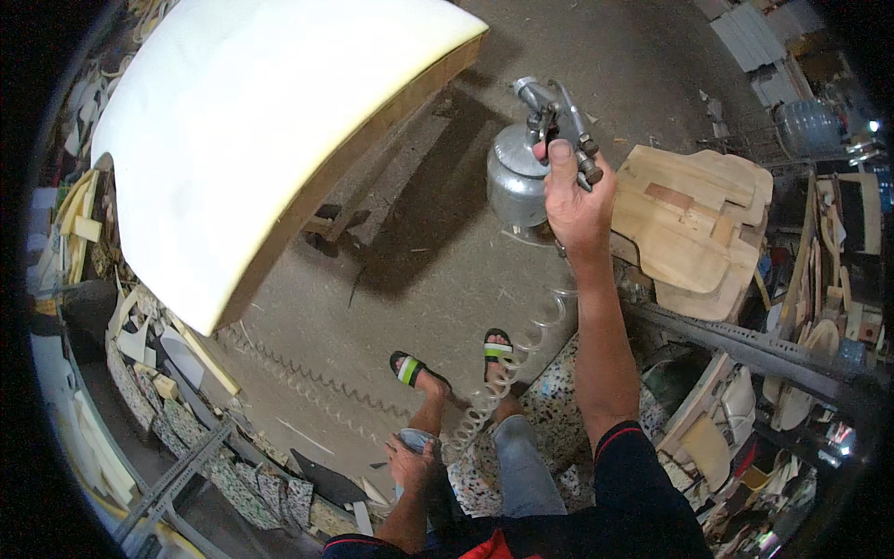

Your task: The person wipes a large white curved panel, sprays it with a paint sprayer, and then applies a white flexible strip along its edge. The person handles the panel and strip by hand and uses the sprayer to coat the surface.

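My right hand (577, 205) is wrapped round the handle of a metal spray gun (549, 107), held out in front of me on the right. Beneath the gun's head hangs its round silver cup (518, 177). A clear coiled air hose (480, 410) runs from near the gun down past my legs. My left hand (410, 463) rests on my left leg by the hem of the jeans, fingers apart and holding nothing. Ahead to the left stands a large curved white foam panel (251, 121) with a brown edge; the gun is apart from it.
Stacked wooden boards (694, 219) lie at the right beside a dark metal rail (745, 345). Foam scraps (233, 475) fill a rack at the lower left. A speckled foam block (549, 401) is by my legs. A large clear bottle (808, 128) stands at the far right.
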`<action>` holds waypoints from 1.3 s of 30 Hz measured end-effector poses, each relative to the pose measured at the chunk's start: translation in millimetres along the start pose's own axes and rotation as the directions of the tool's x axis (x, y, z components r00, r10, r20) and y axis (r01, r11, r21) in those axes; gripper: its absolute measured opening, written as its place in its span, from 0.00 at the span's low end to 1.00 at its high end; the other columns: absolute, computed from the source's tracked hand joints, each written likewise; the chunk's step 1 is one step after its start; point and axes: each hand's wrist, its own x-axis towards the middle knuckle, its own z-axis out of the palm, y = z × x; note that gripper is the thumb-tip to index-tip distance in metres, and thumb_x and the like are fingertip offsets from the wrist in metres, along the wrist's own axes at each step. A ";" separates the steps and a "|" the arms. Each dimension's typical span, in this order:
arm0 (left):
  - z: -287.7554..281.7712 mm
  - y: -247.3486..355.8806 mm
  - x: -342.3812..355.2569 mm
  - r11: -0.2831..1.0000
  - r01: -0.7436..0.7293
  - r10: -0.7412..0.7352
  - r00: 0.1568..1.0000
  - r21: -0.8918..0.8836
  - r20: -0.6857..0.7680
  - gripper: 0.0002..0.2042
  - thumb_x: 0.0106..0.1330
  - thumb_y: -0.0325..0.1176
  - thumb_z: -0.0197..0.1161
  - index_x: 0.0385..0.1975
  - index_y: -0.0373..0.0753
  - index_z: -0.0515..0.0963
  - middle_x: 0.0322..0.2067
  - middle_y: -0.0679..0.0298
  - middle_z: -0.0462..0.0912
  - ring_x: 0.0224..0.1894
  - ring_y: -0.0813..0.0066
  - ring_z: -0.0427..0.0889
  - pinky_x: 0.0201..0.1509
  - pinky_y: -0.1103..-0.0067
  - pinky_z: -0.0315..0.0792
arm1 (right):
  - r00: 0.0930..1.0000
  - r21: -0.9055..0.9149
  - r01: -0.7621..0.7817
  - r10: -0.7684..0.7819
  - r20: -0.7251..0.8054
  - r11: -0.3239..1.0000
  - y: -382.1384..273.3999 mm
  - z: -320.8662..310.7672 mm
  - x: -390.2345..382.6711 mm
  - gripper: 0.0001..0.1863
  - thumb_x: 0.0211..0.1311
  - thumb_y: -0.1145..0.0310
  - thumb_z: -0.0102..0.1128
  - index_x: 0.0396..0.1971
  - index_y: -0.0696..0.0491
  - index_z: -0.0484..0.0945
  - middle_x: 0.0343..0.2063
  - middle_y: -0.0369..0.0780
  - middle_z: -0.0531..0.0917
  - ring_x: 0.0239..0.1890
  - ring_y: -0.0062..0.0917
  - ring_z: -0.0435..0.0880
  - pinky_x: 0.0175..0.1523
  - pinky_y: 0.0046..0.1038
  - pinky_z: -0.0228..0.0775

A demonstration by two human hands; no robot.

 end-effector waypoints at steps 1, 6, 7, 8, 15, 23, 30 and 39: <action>2.8 1.9 -3.5 1.000 0.010 -0.010 1.000 -0.016 0.006 0.54 0.54 0.60 0.73 0.75 0.41 0.52 0.74 0.45 0.55 0.69 0.45 0.67 0.69 0.61 0.67 | 0.999 0.000 0.032 -0.032 0.002 0.999 1.5 0.2 2.4 0.22 0.70 0.50 0.63 0.36 0.58 0.79 0.22 0.32 0.76 0.26 0.15 0.71 0.32 0.25 0.66; 15.6 7.9 -13.6 0.999 0.025 -0.025 1.000 -0.019 0.001 0.52 0.54 0.60 0.72 0.74 0.41 0.54 0.73 0.46 0.56 0.69 0.46 0.68 0.69 0.62 0.68 | 0.998 -0.029 0.065 -0.065 0.017 0.997 -3.5 -4.2 13.0 0.23 0.69 0.49 0.64 0.35 0.58 0.79 0.21 0.32 0.75 0.26 0.15 0.70 0.31 0.24 0.65; 17.9 8.9 -14.5 0.999 0.030 -0.030 1.000 -0.027 0.001 0.52 0.54 0.60 0.72 0.74 0.41 0.54 0.73 0.46 0.57 0.69 0.46 0.68 0.69 0.62 0.68 | 0.997 -0.037 0.074 -0.073 0.025 0.997 -5.1 -4.6 14.4 0.23 0.69 0.48 0.64 0.35 0.58 0.79 0.21 0.32 0.75 0.26 0.15 0.70 0.31 0.24 0.65; 20.0 9.6 -15.2 0.999 0.032 -0.032 0.999 -0.012 -0.002 0.52 0.54 0.60 0.72 0.74 0.41 0.54 0.73 0.46 0.57 0.69 0.46 0.68 0.69 0.62 0.69 | 0.996 -0.043 0.080 -0.078 0.030 0.996 -6.5 -5.0 15.3 0.23 0.69 0.48 0.64 0.35 0.58 0.79 0.21 0.32 0.75 0.26 0.15 0.70 0.31 0.24 0.65; 26.9 12.7 -21.8 1.000 0.026 -0.025 0.998 0.008 -0.061 0.51 0.54 0.61 0.72 0.73 0.41 0.56 0.72 0.47 0.58 0.68 0.47 0.69 0.66 0.61 0.71 | 0.992 0.089 0.112 -0.116 0.045 0.990 -10.6 -10.4 3.0 0.25 0.70 0.45 0.62 0.35 0.57 0.83 0.20 0.29 0.77 0.21 0.11 0.70 0.26 0.17 0.60; 25.5 12.5 -27.8 0.999 0.035 -0.036 0.999 -0.025 -0.038 0.51 0.53 0.61 0.72 0.72 0.40 0.58 0.71 0.45 0.60 0.68 0.45 0.68 0.66 0.59 0.71 | 0.999 -0.115 0.039 -0.036 0.029 0.993 -13.0 -11.3 7.0 0.27 0.69 0.43 0.62 0.35 0.58 0.78 0.22 0.33 0.77 0.29 0.16 0.72 0.36 0.24 0.67; 33.0 3.2 -28.4 0.998 -0.016 0.011 0.996 -0.060 -0.088 0.50 0.53 0.63 0.70 0.71 0.38 0.59 0.70 0.41 0.60 0.66 0.41 0.69 0.65 0.57 0.71 | 0.992 -0.002 0.087 -0.087 0.096 0.996 -17.3 -3.9 -14.4 0.25 0.70 0.44 0.61 0.33 0.55 0.79 0.22 0.31 0.79 0.21 0.11 0.71 0.25 0.17 0.61; 47.2 -12.0 -22.3 0.992 -0.084 0.070 0.987 -0.098 -0.143 0.50 0.54 0.64 0.69 0.71 0.37 0.60 0.68 0.37 0.62 0.63 0.37 0.72 0.62 0.55 0.72 | 0.975 -0.010 0.044 -0.041 0.220 0.999 -39.0 7.0 -67.5 0.24 0.71 0.46 0.59 0.35 0.57 0.79 0.25 0.32 0.80 0.22 0.12 0.72 0.27 0.17 0.62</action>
